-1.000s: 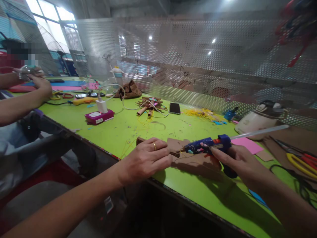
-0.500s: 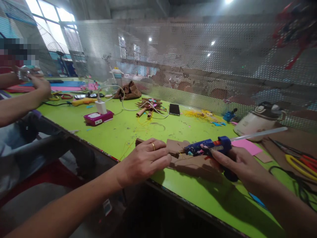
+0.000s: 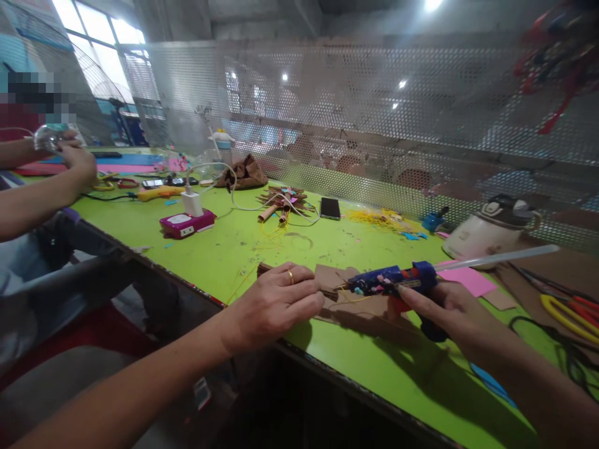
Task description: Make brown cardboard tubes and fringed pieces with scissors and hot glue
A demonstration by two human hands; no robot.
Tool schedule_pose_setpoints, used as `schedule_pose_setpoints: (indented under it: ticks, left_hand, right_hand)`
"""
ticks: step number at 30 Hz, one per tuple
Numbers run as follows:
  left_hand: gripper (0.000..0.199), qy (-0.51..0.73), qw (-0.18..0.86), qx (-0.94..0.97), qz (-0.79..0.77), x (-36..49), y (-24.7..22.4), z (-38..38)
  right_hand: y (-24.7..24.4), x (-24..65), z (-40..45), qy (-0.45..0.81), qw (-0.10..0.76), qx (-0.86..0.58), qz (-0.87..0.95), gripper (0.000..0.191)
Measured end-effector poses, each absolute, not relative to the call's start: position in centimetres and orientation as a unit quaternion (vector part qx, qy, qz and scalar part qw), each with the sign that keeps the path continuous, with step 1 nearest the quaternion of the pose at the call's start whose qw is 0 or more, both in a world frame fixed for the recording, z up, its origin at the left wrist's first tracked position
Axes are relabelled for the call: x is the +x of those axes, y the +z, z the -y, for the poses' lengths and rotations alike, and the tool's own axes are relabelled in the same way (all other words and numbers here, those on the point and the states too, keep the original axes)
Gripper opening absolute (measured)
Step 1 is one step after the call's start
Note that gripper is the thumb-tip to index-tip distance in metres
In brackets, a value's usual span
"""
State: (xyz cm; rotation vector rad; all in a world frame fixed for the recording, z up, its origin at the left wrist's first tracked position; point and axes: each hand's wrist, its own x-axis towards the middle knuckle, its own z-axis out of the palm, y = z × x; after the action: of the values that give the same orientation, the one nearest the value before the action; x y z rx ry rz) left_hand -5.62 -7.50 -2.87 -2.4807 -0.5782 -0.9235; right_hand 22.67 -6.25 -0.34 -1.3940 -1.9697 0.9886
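Note:
My right hand (image 3: 461,312) is wrapped round a blue hot glue gun (image 3: 388,279), with a long clear glue stick (image 3: 500,255) poking out of its back end. The gun's nozzle points left, close to the end of a rolled brown cardboard piece (image 3: 329,292). Closed over that roll is my left hand (image 3: 276,302), a gold ring on one finger; most of the roll is hidden beneath it. Thin yellow strands show near the nozzle. Under the gun a flat brown cardboard sheet (image 3: 360,305) lies on the green table (image 3: 219,243).
Ahead are a magenta power socket (image 3: 187,223), a brown stick craft piece (image 3: 285,202), a phone (image 3: 330,208) and yellow strands (image 3: 379,218). A kettle (image 3: 486,227) and scissors (image 3: 568,315) are at right. A co-worker's arms (image 3: 51,187) reach in at left; perforated metal panel (image 3: 327,106) stands behind.
The glue gun's back end has swung slightly, its glue stick now sitting lower and farther right. My left hand stays almost still on the cardboard roll.

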Motion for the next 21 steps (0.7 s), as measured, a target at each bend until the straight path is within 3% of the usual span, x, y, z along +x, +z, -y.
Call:
schedule_pose_setpoints:
  ticks: [12, 21]
  left_hand:
    - [0.013, -0.332, 0.207, -0.896, 0.209, -5.63, -2.99, 7.43]
    - [0.014, -0.323, 0.208, -0.895, 0.225, -5.72, -3.25, 7.42]
  right_hand:
    - [-0.28, 21.98, 7.00, 0.317, 0.307, -0.510, 0.738, 0.045]
    - [-0.26, 22.80, 6.20, 0.332, 0.262, -0.514, 0.746, 0.044]
